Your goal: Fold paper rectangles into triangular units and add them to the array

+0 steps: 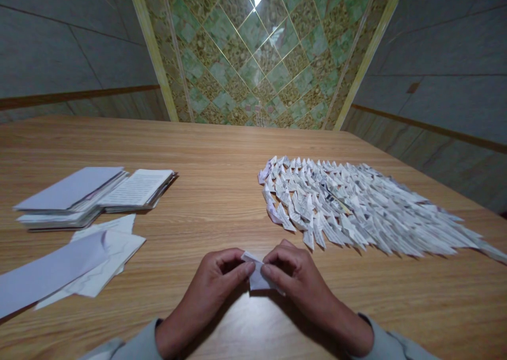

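A small folded piece of white paper is held between my two hands, just above the near middle of the wooden table. My left hand pinches its left side, thumb on top and fingers curled behind. On the other side my right hand grips it the same way, with the thumb pressed near the paper's centre. The fingertips behind the paper are partly hidden. Beyond my right hand lie rows of many folded paper boats, pointed and printed with text.
At the left stand a stack of white paper and a smaller stack of printed sheets. Loose paper strips overlap nearer to me. A green and brown tiled wall rises behind the table's far edge.
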A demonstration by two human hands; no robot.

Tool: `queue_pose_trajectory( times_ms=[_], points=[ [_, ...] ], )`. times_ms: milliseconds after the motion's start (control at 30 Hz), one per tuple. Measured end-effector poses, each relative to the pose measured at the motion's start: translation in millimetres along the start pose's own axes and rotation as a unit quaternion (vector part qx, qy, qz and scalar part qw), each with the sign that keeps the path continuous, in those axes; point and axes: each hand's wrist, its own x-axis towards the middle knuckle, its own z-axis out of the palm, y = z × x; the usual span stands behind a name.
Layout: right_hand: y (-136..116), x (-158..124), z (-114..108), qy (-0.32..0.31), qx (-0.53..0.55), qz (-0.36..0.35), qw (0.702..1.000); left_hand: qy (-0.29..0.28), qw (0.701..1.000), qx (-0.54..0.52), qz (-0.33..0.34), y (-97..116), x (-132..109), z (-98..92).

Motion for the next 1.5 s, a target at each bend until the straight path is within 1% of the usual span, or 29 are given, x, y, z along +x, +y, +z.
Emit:
queue_pose_trajectory(
  times_ms=[133,233,333,367,433,500,533,633,733,800,867,900,967,1033,1167,1300,1367,1400,1467,1500],
  points=[
    [3,-2,4,0.007,-0.022,0.005,1.0,0.026,1.0,-0.007,-0.005,-1,0,2.8],
    [4,-2,6,0.008,-0.034,0.01,0.999,0.045,0.998,-0.035,-0.029,-1,-1,5.1],
    [4,-2,8,-0.004,0.013,0.051,0.999,0.053,0.996,-0.055,-0.045,-2,0,4.8],
    [4,-2,8,-0.008,0.033,0.068,0.997,0.066,0.995,-0.058,-0.045,-2,0,3.7],
    [4,-2,8,-0.011,0.064,0.092,0.994,0.111,0.991,-0.063,-0.04,-3,1,-0.2],
    [4,-3,6,-0.01,0.076,0.084,0.993,0.151,0.986,-0.058,-0.03,-2,2,-5.1],
    [4,-3,5,-0.014,0.081,0.075,0.994,0.162,0.985,-0.051,-0.021,-2,3,-7.5],
    [3,-2,-2,-0.024,0.078,0.051,0.995,0.167,0.986,-0.022,0.013,2,2,-12.2],
    [1,1,-9,-0.002,0.055,0.041,0.998,0.163,0.985,0.012,0.046,7,1,-11.2],
    [-1,3,-9,-0.007,0.054,0.038,0.998,0.132,0.989,0.035,0.057,9,-1,-7.6],
    [-2,5,-5,-0.045,0.063,0.038,0.996,0.095,0.993,0.046,0.059,9,-2,-3.1],
    [-3,5,-2,-0.063,0.066,0.041,0.995,0.084,0.994,0.048,0.059,8,-2,-1.1],
    [-3,6,2,-0.082,0.074,0.053,0.992,0.083,0.994,0.048,0.054,5,-2,1.5],
    [-3,6,5,-0.088,0.078,0.061,0.991,0.091,0.994,0.046,0.042,4,-2,2.5],
    [-1,6,4,-0.09,0.072,0.06,0.992,0.091,0.995,0.04,0.016,1,0,2.5],
    [1,3,6,-0.098,0.086,0.075,0.989,0.094,0.995,0.035,-0.007,-4,1,2.4],
    [2,2,8,-0.087,0.077,0.095,0.989,0.108,0.993,0.042,-0.003,-7,-1,2.4],
    [3,2,9,-0.073,0.065,0.107,0.989,0.125,0.99,0.057,0.012,-7,-3,2.4],
    [4,2,11,-0.027,0.027,0.114,0.993,0.16,0.978,0.113,0.064,-6,-7,3.1],
    [6,2,11,-0.002,0.0,0.103,0.995,0.166,0.971,0.147,0.094,-4,-10,3.7]
  ],
)
